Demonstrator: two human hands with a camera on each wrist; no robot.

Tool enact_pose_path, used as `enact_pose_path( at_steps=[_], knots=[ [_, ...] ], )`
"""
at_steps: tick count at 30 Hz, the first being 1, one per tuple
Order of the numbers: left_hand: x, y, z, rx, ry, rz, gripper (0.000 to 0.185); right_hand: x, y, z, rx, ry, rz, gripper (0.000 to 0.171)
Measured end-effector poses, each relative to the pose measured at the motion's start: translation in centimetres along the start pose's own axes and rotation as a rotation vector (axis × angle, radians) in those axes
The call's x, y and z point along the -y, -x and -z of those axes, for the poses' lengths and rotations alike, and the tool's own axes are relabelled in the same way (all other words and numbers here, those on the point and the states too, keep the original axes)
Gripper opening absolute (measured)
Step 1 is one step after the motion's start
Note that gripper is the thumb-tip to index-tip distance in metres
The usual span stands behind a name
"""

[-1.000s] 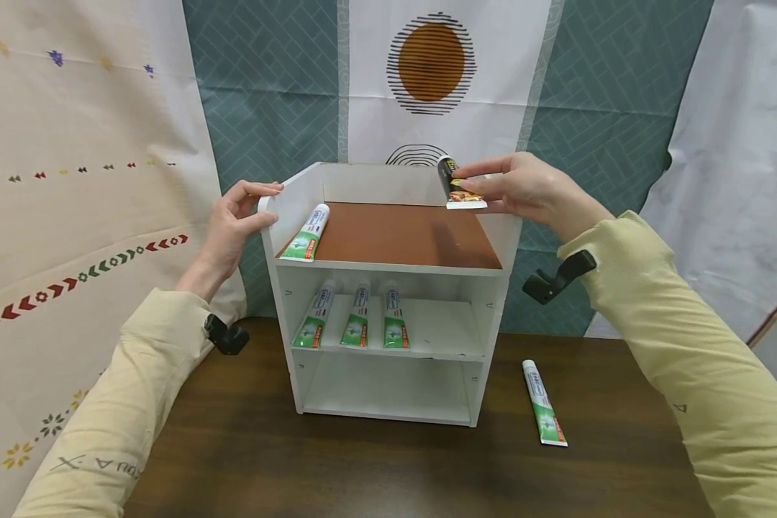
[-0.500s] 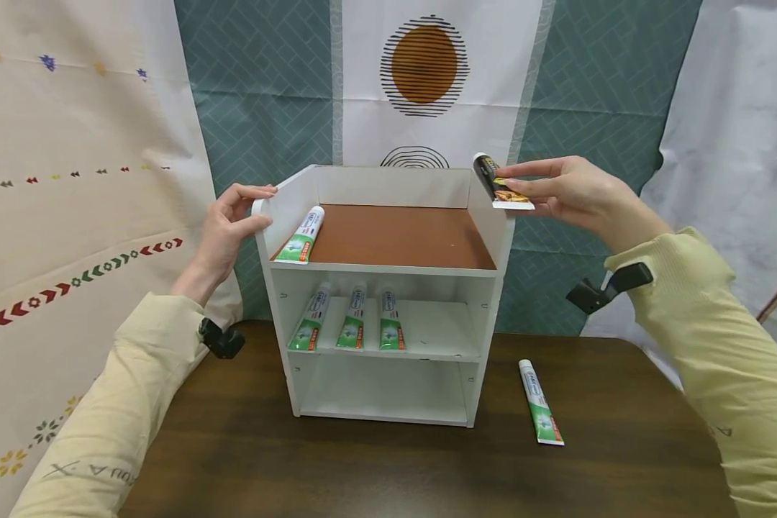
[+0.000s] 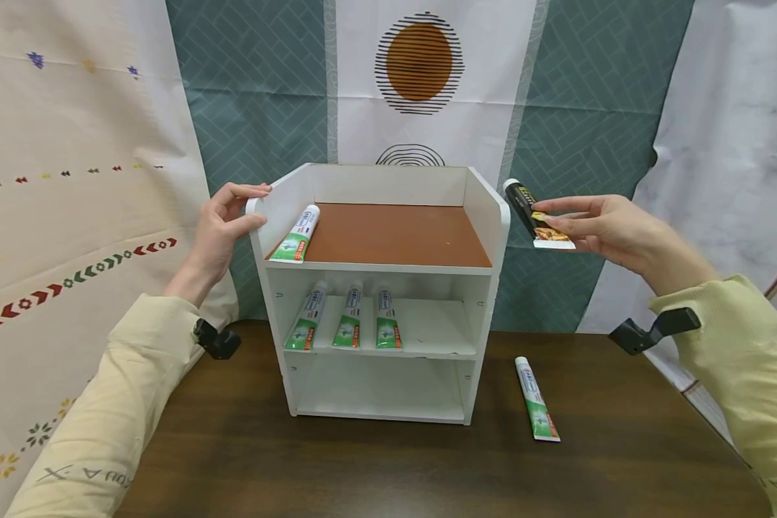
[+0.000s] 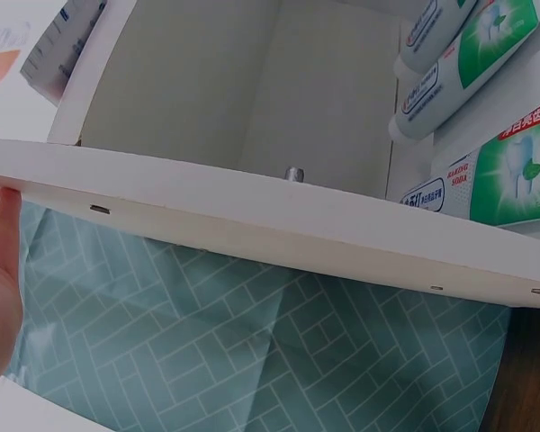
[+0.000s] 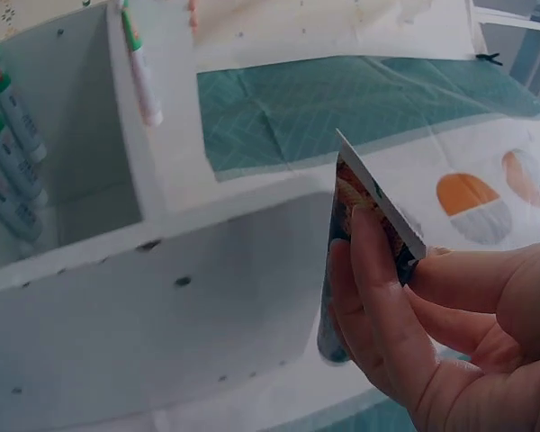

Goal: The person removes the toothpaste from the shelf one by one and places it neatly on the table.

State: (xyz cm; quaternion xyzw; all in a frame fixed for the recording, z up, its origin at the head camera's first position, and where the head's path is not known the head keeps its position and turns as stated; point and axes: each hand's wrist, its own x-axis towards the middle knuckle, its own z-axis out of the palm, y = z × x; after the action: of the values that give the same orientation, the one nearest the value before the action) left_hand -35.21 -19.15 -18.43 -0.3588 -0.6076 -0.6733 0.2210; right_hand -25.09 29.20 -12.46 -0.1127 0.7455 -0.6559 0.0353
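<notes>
Pinched in my right hand (image 3: 615, 226) is a black tube (image 3: 524, 205) with a yellow and brown print and a white crimped end. It hangs in the air just right of the white shelf unit (image 3: 487, 309); the right wrist view shows fingers and thumb on both its sides. My left hand (image 3: 216, 226) grips the top edge of the unit's left side panel. A green and white toothpaste tube (image 3: 296, 234) lies at the left of the brown top shelf (image 3: 388, 230). On the middle shelf lie three more toothpaste tubes (image 3: 350, 316), side by side towards the left.
One more toothpaste tube (image 3: 537, 399) lies on the dark wooden table (image 3: 362, 467), right of the unit. Patterned cloths (image 3: 259, 108) hang behind and to the sides. The unit's bottom shelf (image 3: 382, 396) is at table height.
My right hand has carried the black tube rightwards from above the top shelf, past the right side panel, and then lower. The left hand keeps its hold on the panel.
</notes>
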Motion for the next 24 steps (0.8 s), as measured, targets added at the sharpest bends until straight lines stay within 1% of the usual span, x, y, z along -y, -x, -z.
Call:
enact_pose_path(
  at_steps=[2, 5, 8, 11, 15, 18, 24],
  knots=[
    [0.0, 0.0, 0.0, -0.004, -0.002, 0.002, 0.027, -1.1, 0.2, 0.5, 0.013, 0.007, -0.003, 0.023],
    [-0.1, 0.1, -0.1, -0.005, 0.006, 0.008, 0.027, -3.0, 0.4, 1.1, 0.011, 0.033, -0.006, 0.024],
    [-0.3, 0.0, 0.0, -0.008, 0.015, 0.004, 0.026, -5.1, 0.5, 1.5, -0.007, 0.074, -0.008, 0.025],
    [-0.5, -0.1, 0.0, -0.016, 0.022, 0.001, 0.025, -7.6, 0.6, 2.0, -0.002, 0.119, -0.009, 0.026],
    [-0.5, -0.1, 0.0, -0.014, 0.030, 0.017, 0.026, -11.0, 1.0, 2.7, 0.003, 0.150, -0.047, 0.027],
    [-0.4, -0.1, -0.1, -0.008, 0.037, 0.027, 0.027, -13.4, 1.4, 3.3, 0.008, 0.144, -0.075, 0.029],
    [-0.2, 0.0, -0.3, -0.012, 0.039, 0.027, 0.027, -17.9, 2.3, 4.2, 0.008, 0.196, -0.110, 0.036]
  ],
)
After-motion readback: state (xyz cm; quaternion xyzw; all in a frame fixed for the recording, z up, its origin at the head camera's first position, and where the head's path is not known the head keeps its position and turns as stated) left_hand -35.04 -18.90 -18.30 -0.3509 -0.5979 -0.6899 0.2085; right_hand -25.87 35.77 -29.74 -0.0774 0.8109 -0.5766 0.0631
